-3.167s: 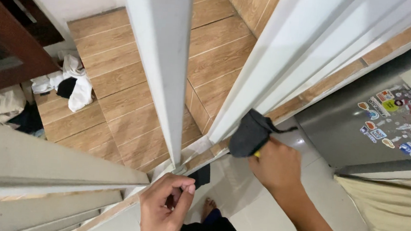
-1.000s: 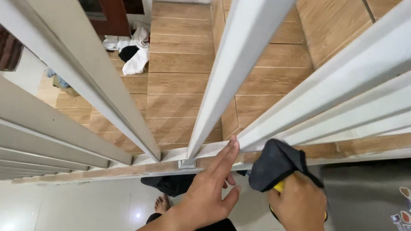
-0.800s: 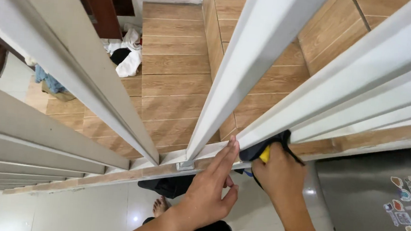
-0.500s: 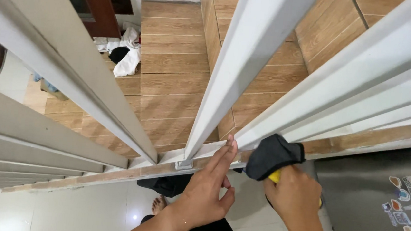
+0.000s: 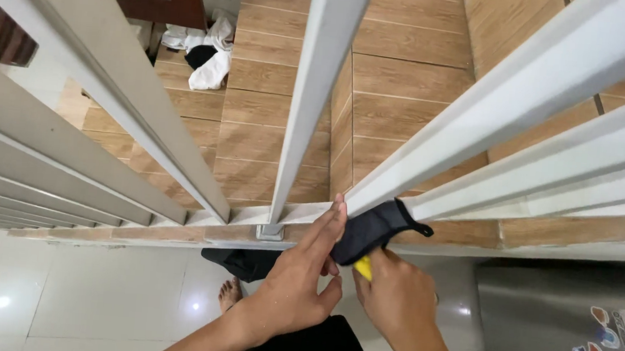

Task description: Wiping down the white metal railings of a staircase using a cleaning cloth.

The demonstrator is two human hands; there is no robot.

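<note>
The black cloth sits at the foot of a white slanted rail, pressed where that rail meets the bottom bar of the railing. A bit of yellow shows under it at about 6 o'clock, perhaps a handle or a sponge; I cannot tell which. A small loop hangs off the cloth at 3 o'clock.

The right hand has its grip closed around the cloth and the yellow part, pushing the cloth up against the rail's base. The left hand lies at 9 o'clock of the cloth with the fingers straight and together, fingertips touching the bottom bar just beside it; its grip is open and holds nothing.

The step in hand looks like wiping the lower end of this rail at its joint. As I judge it, the next move calls for keeping the cloth wrapped on the rail and sliding it along the metal, with the left hand steadying on the bar.

Farther out, an upright post stands at 10 o'clock of the cloth on a small bracket. Beyond the bars, wood-look stairs run down to a pile of white and black clothes at 11 o'clock. A bare foot rests on the white tile floor at 7 o'clock, and a grey fridge with stickers stands at 4 o'clock.
</note>
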